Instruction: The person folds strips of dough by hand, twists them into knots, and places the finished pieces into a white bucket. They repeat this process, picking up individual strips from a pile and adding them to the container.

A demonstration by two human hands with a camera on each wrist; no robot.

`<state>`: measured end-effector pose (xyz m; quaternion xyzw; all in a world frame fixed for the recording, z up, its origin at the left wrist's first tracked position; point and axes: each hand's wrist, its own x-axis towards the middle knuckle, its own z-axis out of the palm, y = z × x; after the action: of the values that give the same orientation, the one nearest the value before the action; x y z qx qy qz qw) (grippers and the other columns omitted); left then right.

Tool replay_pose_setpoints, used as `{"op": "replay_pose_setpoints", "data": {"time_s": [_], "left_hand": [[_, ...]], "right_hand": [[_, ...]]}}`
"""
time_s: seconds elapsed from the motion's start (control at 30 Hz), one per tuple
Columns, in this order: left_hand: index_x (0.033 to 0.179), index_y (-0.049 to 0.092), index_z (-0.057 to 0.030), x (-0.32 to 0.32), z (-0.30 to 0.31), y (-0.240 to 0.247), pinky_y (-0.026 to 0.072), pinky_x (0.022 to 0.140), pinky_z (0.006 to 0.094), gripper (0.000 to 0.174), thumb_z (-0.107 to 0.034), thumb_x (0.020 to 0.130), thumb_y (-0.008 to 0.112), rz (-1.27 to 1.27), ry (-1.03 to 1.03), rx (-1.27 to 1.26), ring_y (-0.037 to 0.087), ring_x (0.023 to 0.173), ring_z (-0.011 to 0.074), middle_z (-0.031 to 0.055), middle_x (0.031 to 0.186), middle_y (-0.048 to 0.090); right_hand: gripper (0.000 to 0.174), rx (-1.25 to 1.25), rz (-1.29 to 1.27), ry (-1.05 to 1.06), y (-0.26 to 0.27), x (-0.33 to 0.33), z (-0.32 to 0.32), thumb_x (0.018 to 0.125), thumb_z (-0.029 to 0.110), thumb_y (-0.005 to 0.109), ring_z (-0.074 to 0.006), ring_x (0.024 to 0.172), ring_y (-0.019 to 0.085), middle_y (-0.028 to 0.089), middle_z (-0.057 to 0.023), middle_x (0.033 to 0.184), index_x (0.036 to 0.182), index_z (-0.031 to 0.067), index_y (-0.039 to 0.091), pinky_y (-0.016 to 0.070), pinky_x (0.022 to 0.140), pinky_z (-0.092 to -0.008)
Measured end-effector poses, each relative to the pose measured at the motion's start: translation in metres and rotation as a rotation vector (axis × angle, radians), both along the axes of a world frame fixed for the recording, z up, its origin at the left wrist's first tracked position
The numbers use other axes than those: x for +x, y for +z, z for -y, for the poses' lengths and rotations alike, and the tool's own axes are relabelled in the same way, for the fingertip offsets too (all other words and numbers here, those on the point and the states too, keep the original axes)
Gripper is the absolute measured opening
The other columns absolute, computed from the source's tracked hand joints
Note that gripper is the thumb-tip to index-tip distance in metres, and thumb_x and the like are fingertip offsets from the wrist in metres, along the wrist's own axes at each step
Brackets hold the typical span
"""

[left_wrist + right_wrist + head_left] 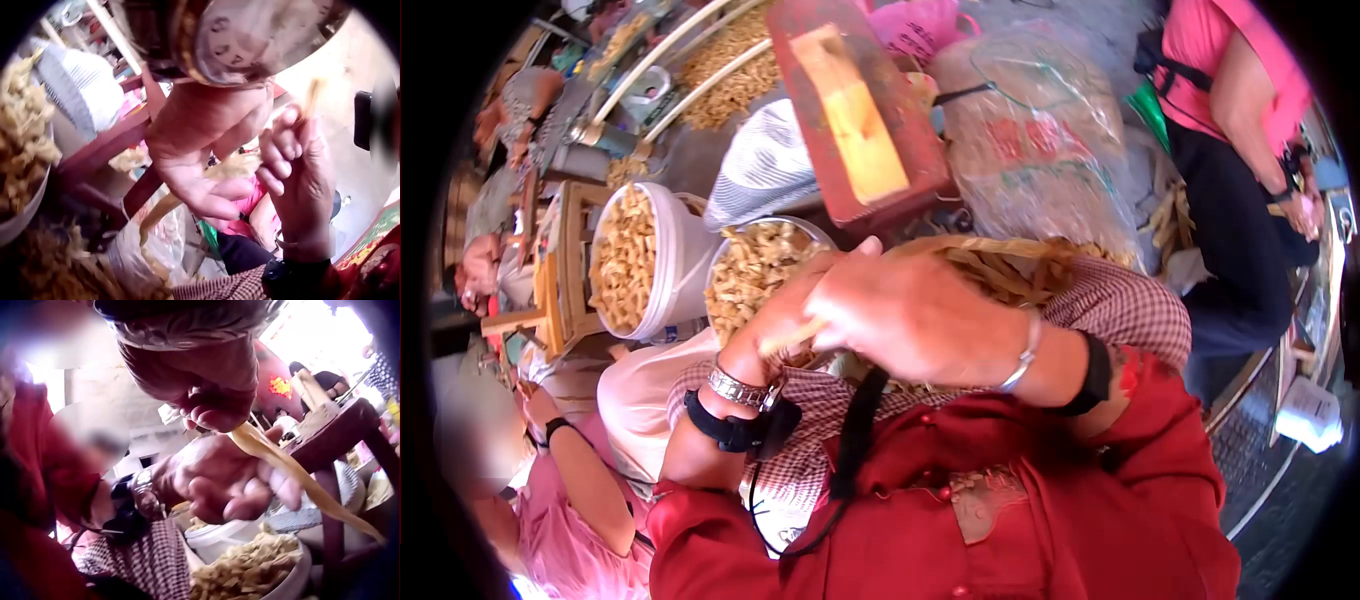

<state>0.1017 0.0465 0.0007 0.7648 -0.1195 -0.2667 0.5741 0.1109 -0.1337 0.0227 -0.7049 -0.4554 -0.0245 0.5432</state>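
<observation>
Both hands meet over the lap, working a long, flexible pale-yellow strip (pixel 294 469). My right hand (pixel 930 310), with a bangle at the wrist, is curled and pinches one end of the strip; that end sticks up blurred from its fingertips in the left wrist view. My left hand (pixel 795 300), wearing a watch, sits just below and beside it. Its fingers are half curled, with the strip running between thumb and fingers (pixel 250 500) and its loose tail hanging beyond. In the head view the right hand partly covers the left. More tan strips (pixel 1000 270) lie by the checked cloth on the lap.
Ahead stands a red bench (pixel 790 80) with a wooden board (pixel 855 120) on it. White buckets (pixel 680 265) of short, knotted tan pieces (pixel 760 270) are at the left. A large clear plastic bag (pixel 1040 140) sits ahead right. Other people sit on both sides.
</observation>
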Motion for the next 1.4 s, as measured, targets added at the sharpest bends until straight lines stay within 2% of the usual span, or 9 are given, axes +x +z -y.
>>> {"op": "replay_pose_setpoints", "data": {"time_s": [0.1, 0.3, 0.53, 0.63, 0.67, 0.83, 1.0, 1.23, 1.4], "left_hand": [[0.108, 0.06, 0.0029, -0.002, 0.036, 0.019, 0.05, 0.068, 0.0255, 0.04, -0.033, 0.09, 0.06, -0.899, 0.372, -0.409, 0.06, 0.074, 0.0111, 0.0064, 0.085, 0.065], [0.091, 0.061, -0.0016, 0.005, 0.029, 0.023, 0.0358, 0.045, 0.0159, 0.021, -0.023, 0.091, 0.059, -0.7, 0.334, -0.528, 0.041, 0.049, 0.0032, -0.0049, 0.061, 0.049], [0.092, 0.062, -0.0027, -0.003, 0.034, 0.04, 0.0437, 0.055, 0.0191, 0.012, -0.011, 0.093, 0.054, -0.335, 0.256, -0.113, 0.054, 0.062, 0.0041, -0.0018, 0.075, 0.06], [0.093, 0.061, -0.0005, -0.004, 0.038, 0.049, 0.0456, 0.063, 0.025, 0.007, -0.001, 0.087, 0.057, 0.014, 0.26, 0.148, 0.057, 0.069, 0.0122, 0.0028, 0.077, 0.06], [0.093, 0.06, -0.0005, -0.006, 0.039, 0.048, 0.0464, 0.064, 0.0262, 0.009, 0.001, 0.085, 0.058, 0.226, 0.262, 0.261, 0.058, 0.071, 0.015, 0.0045, 0.079, 0.06], [0.094, 0.061, -0.0027, -0.006, 0.042, 0.046, 0.0495, 0.074, 0.0344, 0.024, 0.009, 0.073, 0.062, 0.761, 0.223, 0.46, 0.062, 0.085, 0.0281, 0.0127, 0.104, 0.055], [0.09, 0.057, -0.0021, -0.009, 0.037, 0.036, 0.0481, 0.067, 0.0283, 0.014, 0.005, 0.079, 0.062, 0.576, 0.195, 0.329, 0.06, 0.077, 0.0197, 0.0063, 0.083, 0.059], [0.112, 0.05, -0.0018, -0.005, 0.022, 0.038, 0.047, 0.076, 0.0223, 0.024, 0.0, 0.089, 0.057, -0.095, 0.464, -0.557, 0.058, 0.087, 0.0088, 0.0042, 0.094, 0.06], [0.122, 0.049, 0.0015, 0.0, 0.015, 0.041, 0.0465, 0.087, 0.028, 0.035, -0.006, 0.089, 0.058, -0.112, 0.314, -0.611, 0.058, 0.1, 0.015, 0.0098, 0.113, 0.059]], "right_hand": [[0.009, 0.063, 0.053, 0.076, -0.015, -0.03, -0.013, 0.08, 0.01, 0.057, -0.0245, 0.067, 0.057, 0.052, -0.0074, 0.077, 0.085, 0.0063, 0.051, 0.0451, 0.054, -0.0346], [0.008, 0.239, -0.137, 0.06, -0.015, -0.046, -0.006, 0.079, 0.009, 0.061, -0.0242, 0.066, 0.055, 0.051, -0.0073, 0.073, 0.081, 0.0052, 0.054, 0.0447, 0.057, -0.034], [0.016, 0.339, -0.449, -0.385, -0.036, 0.002, 0.012, 0.092, 0.014, 0.05, -0.0297, 0.072, 0.054, 0.051, -0.0119, 0.075, 0.084, 0.0007, 0.052, 0.0417, 0.063, -0.0382], [0.02, 0.299, -0.875, -0.319, -0.034, -0.004, 0.008, 0.097, 0.018, 0.047, -0.0074, 0.061, 0.043, 0.047, 0.0013, 0.072, 0.088, 0.0017, 0.054, 0.0384, 0.058, -0.0232], [0.024, 0.252, -0.766, -0.35, -0.034, 0.0, 0.008, 0.093, 0.02, 0.048, -0.0271, 0.056, 0.049, 0.045, -0.0139, 0.061, 0.081, -0.0007, 0.051, 0.0392, 0.055, -0.0342], [0.031, 0.245, -1.033, -0.006, -0.036, 0.013, 0.017, 0.091, 0.02, 0.044, -0.009, 0.06, 0.039, 0.04, -0.0048, 0.061, 0.069, -0.0013, 0.048, 0.0365, 0.054, -0.0277], [0.023, 0.09, -0.836, 0.147, -0.047, 0.018, 0.025, 0.091, 0.023, 0.052, -0.0182, 0.062, 0.052, 0.051, -0.0116, 0.067, 0.086, 0.0005, 0.05, 0.0423, 0.058, -0.0323], [0.019, 0.162, -0.327, -0.154, -0.03, 0.008, 0.011, 0.093, 0.019, 0.051, -0.0351, 0.08, 0.062, 0.059, -0.0163, 0.08, 0.104, 0.0035, 0.049, 0.0483, 0.067, -0.0387], [0.025, 0.097, -0.73, -0.009, -0.016, 0.015, 0.02, 0.097, 0.026, 0.045, -0.0156, 0.061, 0.057, 0.055, -0.007, 0.067, 0.1, 0.0021, 0.053, 0.0454, 0.057, -0.0281]]}}
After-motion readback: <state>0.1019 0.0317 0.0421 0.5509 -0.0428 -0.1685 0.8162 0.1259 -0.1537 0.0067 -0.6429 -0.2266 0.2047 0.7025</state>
